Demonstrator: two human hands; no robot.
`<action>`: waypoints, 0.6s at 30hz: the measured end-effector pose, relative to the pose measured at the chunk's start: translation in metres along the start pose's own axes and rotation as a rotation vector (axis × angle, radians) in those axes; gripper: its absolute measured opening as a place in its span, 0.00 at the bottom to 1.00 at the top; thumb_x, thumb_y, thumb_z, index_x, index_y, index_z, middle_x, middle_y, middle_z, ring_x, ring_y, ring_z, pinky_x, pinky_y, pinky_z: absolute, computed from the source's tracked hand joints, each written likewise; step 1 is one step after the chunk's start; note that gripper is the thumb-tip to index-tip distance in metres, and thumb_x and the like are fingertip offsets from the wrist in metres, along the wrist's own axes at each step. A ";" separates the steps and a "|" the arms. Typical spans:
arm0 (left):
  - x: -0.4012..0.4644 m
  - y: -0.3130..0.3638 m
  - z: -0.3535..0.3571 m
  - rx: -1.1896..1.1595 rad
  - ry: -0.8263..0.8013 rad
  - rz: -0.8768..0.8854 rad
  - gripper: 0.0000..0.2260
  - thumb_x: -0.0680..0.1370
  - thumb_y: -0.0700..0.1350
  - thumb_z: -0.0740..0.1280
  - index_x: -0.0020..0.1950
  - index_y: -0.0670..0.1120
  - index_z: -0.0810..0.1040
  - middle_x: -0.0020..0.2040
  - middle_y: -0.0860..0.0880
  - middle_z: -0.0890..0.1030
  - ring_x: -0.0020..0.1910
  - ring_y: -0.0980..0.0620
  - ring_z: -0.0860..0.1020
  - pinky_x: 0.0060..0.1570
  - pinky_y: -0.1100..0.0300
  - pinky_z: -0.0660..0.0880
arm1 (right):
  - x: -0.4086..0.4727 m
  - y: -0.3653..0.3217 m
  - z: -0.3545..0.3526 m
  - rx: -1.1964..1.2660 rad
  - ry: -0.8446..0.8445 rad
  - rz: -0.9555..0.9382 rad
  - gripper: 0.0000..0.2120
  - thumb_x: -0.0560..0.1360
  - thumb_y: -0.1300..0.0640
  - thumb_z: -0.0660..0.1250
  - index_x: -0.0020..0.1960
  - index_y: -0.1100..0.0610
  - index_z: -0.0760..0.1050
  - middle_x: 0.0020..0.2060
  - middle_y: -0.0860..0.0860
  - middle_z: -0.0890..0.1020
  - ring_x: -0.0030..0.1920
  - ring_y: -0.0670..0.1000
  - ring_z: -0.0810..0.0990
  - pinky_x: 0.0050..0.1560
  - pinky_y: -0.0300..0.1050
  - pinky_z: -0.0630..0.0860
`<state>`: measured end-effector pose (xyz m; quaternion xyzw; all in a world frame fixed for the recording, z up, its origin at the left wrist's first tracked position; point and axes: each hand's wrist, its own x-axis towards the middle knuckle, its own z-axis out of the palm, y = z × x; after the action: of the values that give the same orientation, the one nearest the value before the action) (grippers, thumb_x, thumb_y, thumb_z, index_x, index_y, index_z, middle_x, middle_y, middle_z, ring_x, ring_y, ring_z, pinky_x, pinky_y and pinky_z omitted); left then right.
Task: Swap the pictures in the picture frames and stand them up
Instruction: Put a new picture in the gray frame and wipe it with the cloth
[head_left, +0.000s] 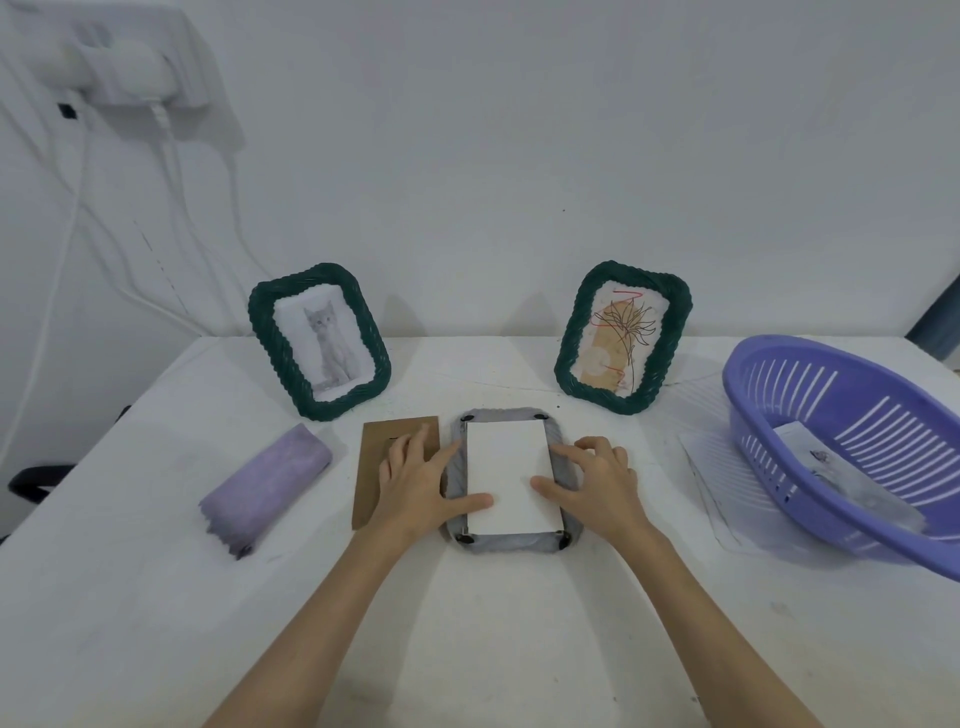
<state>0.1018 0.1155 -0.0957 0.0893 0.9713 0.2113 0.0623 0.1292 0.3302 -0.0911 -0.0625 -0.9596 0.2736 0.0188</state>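
A grey frame (508, 543) lies face down on the table in front of me, with a white picture sheet (509, 475) resting in its back opening. My left hand (415, 480) lies flat, thumb on the sheet's lower left corner, fingers over a brown backing board (370, 470) beside the frame. My right hand (597, 480) presses its thumb on the sheet's right edge, fingers on the frame's rim. Two dark green woven frames stand against the wall: one with a cat picture (319, 340) on the left, one with a plant drawing (623, 338) on the right.
A rolled purple cloth (267, 488) lies left of the board. A purple plastic basket (852, 452) with a crumpled paper inside sits at the right on a white sheet. White cables hang on the wall at the left. The table (467, 623) is white.
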 end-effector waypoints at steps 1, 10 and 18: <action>-0.001 0.000 0.000 -0.024 0.009 0.001 0.38 0.66 0.70 0.66 0.72 0.57 0.62 0.77 0.48 0.49 0.74 0.46 0.45 0.71 0.48 0.47 | -0.002 0.000 0.000 0.010 0.018 0.005 0.25 0.70 0.40 0.67 0.65 0.46 0.71 0.63 0.52 0.68 0.64 0.55 0.63 0.62 0.50 0.63; -0.002 -0.005 0.003 -0.118 0.026 0.018 0.31 0.65 0.63 0.72 0.67 0.58 0.70 0.76 0.50 0.54 0.74 0.48 0.47 0.71 0.49 0.48 | -0.008 0.002 0.004 0.077 0.023 0.016 0.24 0.68 0.41 0.70 0.62 0.46 0.74 0.64 0.51 0.68 0.65 0.54 0.62 0.63 0.50 0.61; -0.002 -0.007 0.005 -0.127 0.050 0.013 0.30 0.66 0.63 0.71 0.66 0.58 0.71 0.75 0.51 0.56 0.73 0.48 0.48 0.70 0.49 0.50 | -0.007 0.002 0.004 0.084 0.018 0.030 0.25 0.67 0.40 0.70 0.62 0.46 0.74 0.63 0.51 0.69 0.64 0.54 0.63 0.62 0.50 0.62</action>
<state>0.1033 0.1112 -0.1031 0.0862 0.9566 0.2751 0.0422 0.1366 0.3291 -0.0959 -0.0783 -0.9461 0.3131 0.0260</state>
